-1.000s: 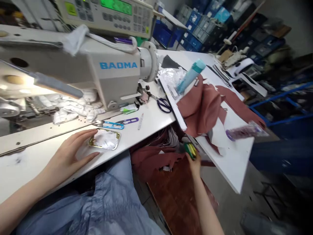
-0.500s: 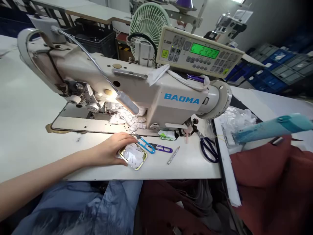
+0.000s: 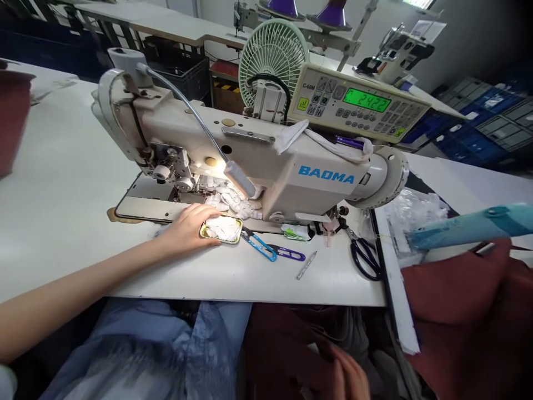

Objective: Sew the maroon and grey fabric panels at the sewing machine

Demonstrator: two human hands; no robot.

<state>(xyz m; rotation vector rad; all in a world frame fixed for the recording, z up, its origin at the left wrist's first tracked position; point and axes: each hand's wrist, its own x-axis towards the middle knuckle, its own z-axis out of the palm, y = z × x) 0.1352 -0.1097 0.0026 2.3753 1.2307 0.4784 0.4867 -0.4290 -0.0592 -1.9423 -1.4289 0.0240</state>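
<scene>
My left hand (image 3: pixel 189 230) grips a small rectangular tin (image 3: pixel 240 223) by its left side, thumb below and fingers above. White paper labels (image 3: pixel 222 228) fill the tin, which rests on or just over the sewing table, near the machine bed. At the lower edge my right hand (image 3: pixel 350 373) shows only in part, fingers stretched out and slightly blurred, over dark maroon fabric (image 3: pixel 283 350); nothing shows in it. Right of the tin lie blue thread snips (image 3: pixel 262 247), purple thread snips (image 3: pixel 291 254) and a pencil-like stick (image 3: pixel 307 265).
A BAOMA sewing machine (image 3: pixel 250 150) stands behind the tin, with bunched white cloth (image 3: pixel 233 201) at its needle area. Dark-handled scissors (image 3: pixel 364 255) lie to the right. Beyond them are a clear plastic bag (image 3: pixel 416 208), a teal roll (image 3: pixel 470 225) and maroon cloth (image 3: pixel 453 289).
My left hand has moved the tin up and left, towards the machine bed, and away from the blue snips. My right hand has come into view at the bottom.
</scene>
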